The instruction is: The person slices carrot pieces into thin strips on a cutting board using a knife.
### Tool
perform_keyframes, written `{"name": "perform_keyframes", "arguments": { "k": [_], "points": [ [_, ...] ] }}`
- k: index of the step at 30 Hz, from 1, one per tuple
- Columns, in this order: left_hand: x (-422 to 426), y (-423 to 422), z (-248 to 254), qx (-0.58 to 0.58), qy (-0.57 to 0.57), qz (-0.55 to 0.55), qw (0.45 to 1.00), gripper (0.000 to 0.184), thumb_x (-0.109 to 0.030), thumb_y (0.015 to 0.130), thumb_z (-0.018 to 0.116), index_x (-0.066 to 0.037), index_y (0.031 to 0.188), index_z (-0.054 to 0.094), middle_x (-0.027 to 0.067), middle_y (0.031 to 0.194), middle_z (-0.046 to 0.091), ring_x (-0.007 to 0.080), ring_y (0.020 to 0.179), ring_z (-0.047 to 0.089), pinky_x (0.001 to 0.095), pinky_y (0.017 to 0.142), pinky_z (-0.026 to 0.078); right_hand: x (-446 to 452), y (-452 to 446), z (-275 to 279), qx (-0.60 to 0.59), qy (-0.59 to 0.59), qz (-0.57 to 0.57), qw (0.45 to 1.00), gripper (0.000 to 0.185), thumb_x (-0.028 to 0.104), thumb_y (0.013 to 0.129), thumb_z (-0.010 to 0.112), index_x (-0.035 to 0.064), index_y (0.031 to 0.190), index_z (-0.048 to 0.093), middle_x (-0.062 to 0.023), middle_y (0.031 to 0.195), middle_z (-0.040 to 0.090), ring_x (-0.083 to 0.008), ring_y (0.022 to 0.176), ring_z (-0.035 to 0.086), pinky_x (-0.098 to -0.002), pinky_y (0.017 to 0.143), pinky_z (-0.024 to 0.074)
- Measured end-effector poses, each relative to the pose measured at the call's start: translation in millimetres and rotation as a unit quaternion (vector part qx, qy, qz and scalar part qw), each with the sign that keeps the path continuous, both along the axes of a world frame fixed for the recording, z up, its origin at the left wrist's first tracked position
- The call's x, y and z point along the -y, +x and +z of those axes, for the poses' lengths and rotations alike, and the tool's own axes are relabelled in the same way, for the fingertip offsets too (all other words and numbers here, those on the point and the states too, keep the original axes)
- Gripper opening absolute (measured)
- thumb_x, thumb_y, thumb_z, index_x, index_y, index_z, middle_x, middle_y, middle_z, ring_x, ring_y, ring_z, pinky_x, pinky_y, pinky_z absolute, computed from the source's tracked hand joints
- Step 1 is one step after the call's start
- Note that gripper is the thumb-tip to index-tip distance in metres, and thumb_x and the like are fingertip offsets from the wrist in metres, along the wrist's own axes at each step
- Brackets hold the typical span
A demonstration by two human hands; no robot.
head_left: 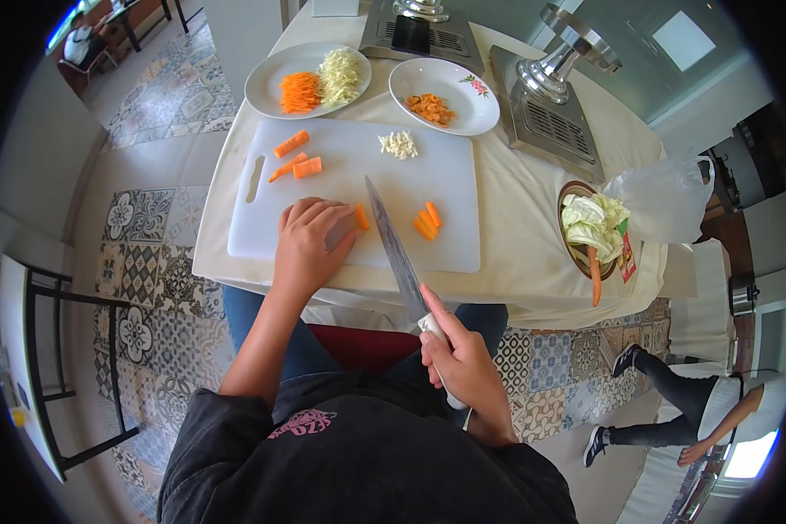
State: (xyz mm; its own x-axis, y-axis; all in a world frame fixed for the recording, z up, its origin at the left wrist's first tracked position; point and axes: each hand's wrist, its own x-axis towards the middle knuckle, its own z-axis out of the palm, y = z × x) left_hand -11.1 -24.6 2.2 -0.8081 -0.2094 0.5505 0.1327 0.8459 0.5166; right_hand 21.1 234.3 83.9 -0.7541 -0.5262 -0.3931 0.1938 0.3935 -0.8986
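Note:
In the head view, my left hand (310, 234) rests on the white cutting board (323, 188) with its fingers curled and pressing on a carrot piece (362, 217) that shows at the fingertips. My right hand (465, 362) grips the white handle of a kitchen knife (393, 249). The blade points away from me over the board, just right of that carrot piece. Several thicker carrot chunks (307, 167) lie beyond my left hand. Cut carrot sticks (428, 220) sit right of the blade, and a small pile of chopped pale pieces (398, 145) lies near the board's far edge.
Behind the board stand a plate (262, 87) of shredded vegetables and a bowl (476, 113) of orange bits. Two metal stoves (550, 131) are at the back. A brown bowl (576, 188) with cabbage and a plastic bag (664, 196) are right. A person (716, 410) stands at lower right.

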Motion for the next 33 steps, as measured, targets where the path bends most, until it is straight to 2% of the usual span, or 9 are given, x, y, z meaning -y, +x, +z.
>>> {"name": "perform_keyframes", "arguments": {
  "k": [1, 4, 7, 10, 13, 16, 19, 25, 33],
  "points": [
    [-1.4, -1.0, 1.5, 0.0, -0.001, -0.003, 1.0, 0.03, -0.014, 0.075, 0.081, -0.01, 0.104, 0.074, 0.0026, 0.104, 0.073, 0.0261, 0.106, 0.062, 0.0416, 0.098, 0.043, 0.9, -0.6, -2.1, -0.014, 0.005, 0.006, 1.0, 0.06, 0.009, 0.101, 0.053, 0.0169, 0.157, 0.033, -0.0049, 0.068, 0.055, -0.0089, 0.055, 0.052, -0.0278, 0.056, 0.0496],
    [-5.7, -2.2, 2.8, 0.0, -0.01, -0.005, 1.0, 0.026, -0.015, 0.076, 0.081, -0.01, 0.1, 0.075, 0.0021, 0.105, 0.074, 0.026, 0.107, 0.063, 0.0427, 0.099, 0.043, 2.4, -0.7, -16.5, -0.124, 0.018, 0.027, 0.992, 0.06, 0.009, 0.099, 0.055, 0.0139, 0.155, 0.035, -0.0167, 0.067, 0.059, -0.0235, 0.054, 0.059, -0.0333, 0.06, 0.0504],
    [-7.4, -2.7, -2.6, -0.009, -0.026, 0.002, 1.0, 0.02, -0.015, 0.077, 0.081, -0.01, 0.095, 0.076, 0.0015, 0.104, 0.075, 0.0266, 0.107, 0.062, 0.0434, 0.099, 0.042, 6.7, -1.6, -11.5, -0.14, 0.038, 0.039, 0.989, 0.059, 0.009, 0.097, 0.056, 0.0122, 0.153, 0.037, -0.0267, 0.071, 0.06, -0.0404, 0.062, 0.063, -0.0383, 0.062, 0.0499],
    [-8.7, -2.0, -3.6, -0.02, -0.03, 0.004, 0.999, 0.016, -0.016, 0.077, 0.081, -0.01, 0.091, 0.076, 0.0008, 0.102, 0.075, 0.0267, 0.107, 0.062, 0.0436, 0.099, 0.042, 8.6, -1.7, -7.5, -0.16, 0.061, 0.057, 0.984, 0.06, 0.007, 0.099, 0.054, 0.0152, 0.155, 0.036, -0.0103, 0.067, 0.058, -0.0153, 0.053, 0.055, -0.0287, 0.059, 0.0492],
    [-10.1, -4.6, -4.0, -0.025, -0.028, 0.008, 0.999, 0.014, -0.017, 0.077, 0.081, -0.01, 0.088, 0.074, -0.0002, 0.101, 0.075, 0.0258, 0.106, 0.062, 0.0431, 0.099, 0.042, 11.1, -2.2, -13.4, -0.241, 0.039, 0.055, 0.968, 0.059, 0.007, 0.098, 0.055, 0.0129, 0.154, 0.037, -0.0206, 0.072, 0.061, -0.0308, 0.057, 0.059, -0.0334, 0.064, 0.0499],
    [-12.0, -6.2, -1.6, -0.021, -0.018, 0.014, 0.999, 0.013, -0.015, 0.077, 0.08, -0.01, 0.087, 0.073, -0.0005, 0.1, 0.075, 0.0255, 0.105, 0.062, 0.0433, 0.099, 0.042, 17.4, -2.3, -5.1, -0.249, 0.068, 0.064, 0.964, 0.062, 0.009, 0.095, 0.056, 0.0119, 0.153, 0.036, -0.0264, 0.077, 0.064, -0.0438, 0.069, 0.064, -0.0487, 0.064, 0.0489],
    [-12.6, -5.9, -0.1, -0.016, -0.02, 0.013, 1.0, 0.012, -0.014, 0.077, 0.079, -0.01, 0.087, 0.073, -0.001, 0.099, 0.075, 0.0248, 0.104, 0.062, 0.0432, 0.099, 0.042, 21.8, 0.2, -7.9, -0.288, 0.077, 0.076, 0.951, 0.063, 0.011, 0.095, 0.056, 0.0124, 0.155, 0.034, -0.024, 0.08, 0.066, -0.0419, 0.069, 0.064, -0.0503, 0.064, 0.0501],
    [-13.5, -5.3, 2.8, -0.017, -0.027, 0.016, 0.999, 0.017, -0.009, 0.073, 0.08, -0.01, 0.089, 0.074, -0.001, 0.1, 0.075, 0.0225, 0.102, 0.063, 0.041, 0.098, 0.043, 24.3, 3.5, -6.4, -0.293, 0.154, 0.101, 0.938, 0.064, 0.012, 0.095, 0.056, 0.0145, 0.156, 0.033, -0.0184, 0.073, 0.064, -0.0381, 0.065, 0.065, -0.0496, 0.062, 0.0524],
    [-12.9, -5.2, 0.8, -0.018, -0.033, 0.014, 0.999, 0.015, -0.009, 0.075, 0.077, -0.01, 0.089, 0.073, -0.0008, 0.1, 0.074, 0.0229, 0.103, 0.063, 0.0433, 0.1, 0.041, 19.1, 6.8, -14.4, -0.329, 0.139, 0.101, 0.929, 0.065, 0.011, 0.095, 0.055, 0.0141, 0.156, 0.032, -0.0181, 0.071, 0.063, -0.0369, 0.062, 0.063, -0.0489, 0.059, 0.0513]
  ]
}}
